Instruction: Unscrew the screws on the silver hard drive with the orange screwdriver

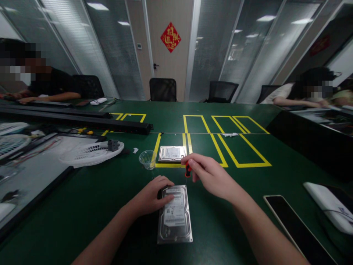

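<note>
A silver hard drive (178,230) lies label up on the green table in front of me. My left hand (154,195) grips its left side near the far end, with the thumb over the label. In my right hand (205,171) is a small red and black screwdriver (188,170), held upright between thumb and fingers. Its thin shaft points down at the drive's far right corner; whether the tip sits in a screw is too small to tell. Beyond it lies a second hard drive (172,153), and a clear plastic cup (148,159) stands to that drive's left.
Yellow tape rectangles mark the table (220,202). White fan-like parts (93,152) and long black bars (118,123) lie on the left. To the right are a phone (298,232) and a white device (328,206). People sit at both far sides.
</note>
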Motion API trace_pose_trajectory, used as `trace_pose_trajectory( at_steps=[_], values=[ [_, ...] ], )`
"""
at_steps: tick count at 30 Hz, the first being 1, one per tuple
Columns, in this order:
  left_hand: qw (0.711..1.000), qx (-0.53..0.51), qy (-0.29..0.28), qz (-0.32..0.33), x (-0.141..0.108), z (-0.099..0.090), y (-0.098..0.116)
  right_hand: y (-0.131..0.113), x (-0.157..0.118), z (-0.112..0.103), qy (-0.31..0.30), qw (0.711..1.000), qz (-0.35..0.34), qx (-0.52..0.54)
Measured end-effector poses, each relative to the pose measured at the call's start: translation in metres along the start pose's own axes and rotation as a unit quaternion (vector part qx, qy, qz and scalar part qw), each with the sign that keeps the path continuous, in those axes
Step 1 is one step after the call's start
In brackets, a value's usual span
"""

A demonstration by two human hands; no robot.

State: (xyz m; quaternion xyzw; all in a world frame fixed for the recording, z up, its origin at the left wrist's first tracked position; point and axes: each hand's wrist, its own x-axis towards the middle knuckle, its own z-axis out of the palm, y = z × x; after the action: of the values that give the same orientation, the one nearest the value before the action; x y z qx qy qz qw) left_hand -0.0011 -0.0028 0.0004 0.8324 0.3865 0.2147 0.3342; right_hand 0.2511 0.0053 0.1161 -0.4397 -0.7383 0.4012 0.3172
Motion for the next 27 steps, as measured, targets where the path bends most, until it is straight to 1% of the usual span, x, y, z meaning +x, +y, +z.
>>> trace_pose_trajectory(
  at_steps=[4,7,10,13,16,19,22,27],
  values=[
    [1.000,-0.002,-0.002,-0.002,-0.0003,0.0001,-0.0002,0.0005,-0.0003,-0.0018,0.006,1.000,0.012,-0.005],
    [1.000,-0.006,0.001,0.000,-0.0007,0.0004,-0.0007,0.0007,0.0006,0.0003,0.027,0.999,-0.002,-0.028],
    [1.000,-0.006,-0.003,-0.002,-0.0007,0.0003,-0.0007,0.0006,0.0009,0.0042,0.046,0.999,-0.007,0.004],
    [1.000,-0.005,0.000,-0.002,-0.0007,0.0004,-0.0008,0.0006,0.0003,0.0075,0.051,0.998,-0.022,0.026],
    [1.000,-0.005,0.000,0.000,-0.0008,0.0009,-0.0012,0.0009,0.0000,0.0078,0.043,0.998,-0.037,0.010],
    [1.000,-0.005,0.003,0.003,-0.0009,0.0013,-0.0014,0.0010,-0.0002,0.0056,0.010,1.000,-0.022,0.001],
    [1.000,-0.007,0.003,0.005,-0.0009,0.0010,-0.0010,0.0009,-0.0008,0.0032,-0.011,1.000,-0.004,0.016],
    [1.000,-0.007,0.000,0.001,-0.0002,0.0009,-0.0007,0.0024,-0.0005,0.0023,-0.002,1.000,0.010,0.016]
  ],
)
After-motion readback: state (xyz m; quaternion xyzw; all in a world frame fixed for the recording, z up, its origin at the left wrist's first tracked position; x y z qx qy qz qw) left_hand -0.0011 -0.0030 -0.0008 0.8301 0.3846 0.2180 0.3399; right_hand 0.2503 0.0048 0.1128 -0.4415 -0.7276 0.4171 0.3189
